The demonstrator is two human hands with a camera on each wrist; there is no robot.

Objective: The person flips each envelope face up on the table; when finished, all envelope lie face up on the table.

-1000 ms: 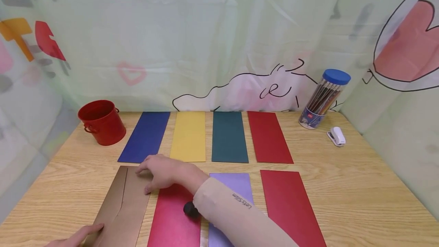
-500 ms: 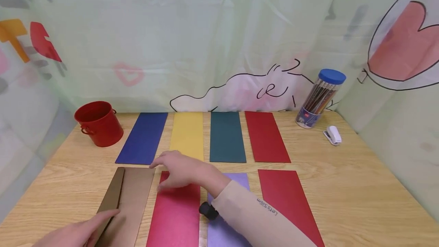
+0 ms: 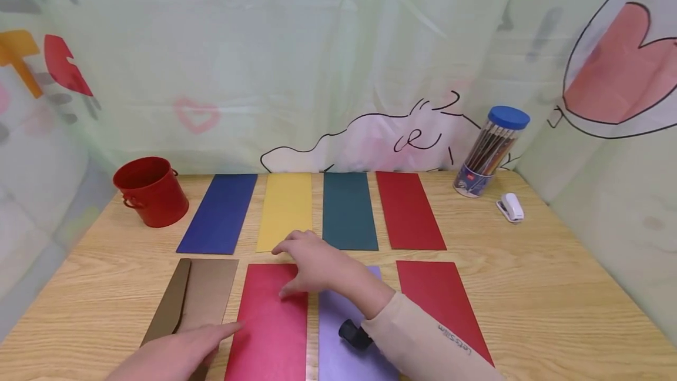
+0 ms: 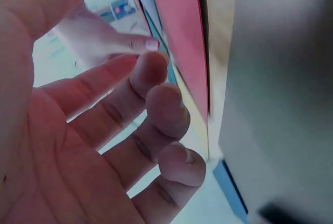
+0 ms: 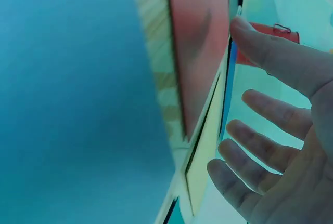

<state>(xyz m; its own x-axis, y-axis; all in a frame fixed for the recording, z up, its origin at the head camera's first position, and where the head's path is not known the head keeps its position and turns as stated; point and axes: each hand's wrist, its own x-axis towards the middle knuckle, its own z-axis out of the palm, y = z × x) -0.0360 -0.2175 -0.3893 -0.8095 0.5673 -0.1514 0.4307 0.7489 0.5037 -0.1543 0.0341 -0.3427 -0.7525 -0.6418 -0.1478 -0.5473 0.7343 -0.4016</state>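
Both hands hover with relaxed fingers, holding nothing: the right hand (image 3: 317,264) over the crimson envelope (image 3: 270,325), the left hand (image 3: 174,353) beside the brown envelope (image 3: 198,296).

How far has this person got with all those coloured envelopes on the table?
Looks done: the brown envelope lies flat, a folded strip showing along its left edge. In hand: the right hand rests open over the top of the crimson envelope beside it, and the left hand touches its left edge with a fingertip. Probably left: the lilac envelope, the red envelope and the back row of four, none touched.
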